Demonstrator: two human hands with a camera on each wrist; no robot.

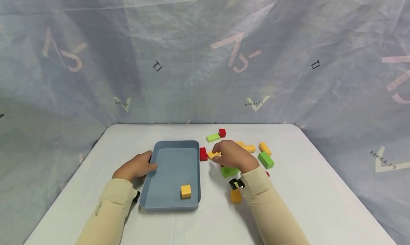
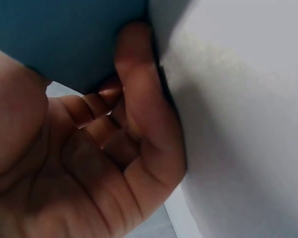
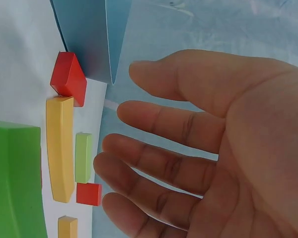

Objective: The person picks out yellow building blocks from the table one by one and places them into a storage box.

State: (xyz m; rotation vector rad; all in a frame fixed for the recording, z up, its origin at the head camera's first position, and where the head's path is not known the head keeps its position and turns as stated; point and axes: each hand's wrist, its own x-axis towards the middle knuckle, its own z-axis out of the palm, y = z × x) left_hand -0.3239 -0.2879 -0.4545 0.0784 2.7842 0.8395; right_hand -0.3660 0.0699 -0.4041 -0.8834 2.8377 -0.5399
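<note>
My left hand (image 1: 136, 166) grips the left side of a blue-grey tray (image 1: 169, 159), its thumb over the rim. In the left wrist view, curled fingers (image 2: 144, 94) reach the tray's underside by the white table. A yellow cube (image 1: 185, 191) lies inside the tray, toward its near right. Over the scattered blocks, my right hand (image 1: 235, 156) hovers with nothing in its grasp; its fingers (image 3: 154, 116) are spread and lightly bent in the right wrist view. Nearest its fingertips is a long yellow block (image 3: 60, 148), end to end with a red block (image 3: 69, 79) beside the tray.
A light green block (image 1: 213, 137) and a red cube (image 1: 222, 133) lie farther back. Below the right hand is a green block (image 1: 229, 172), with an orange-yellow block (image 1: 236, 196) nearer. Rightward lie a yellow cylinder (image 1: 264, 148) and another green block (image 1: 266, 160). Grey cloth (image 1: 192, 78) hangs behind.
</note>
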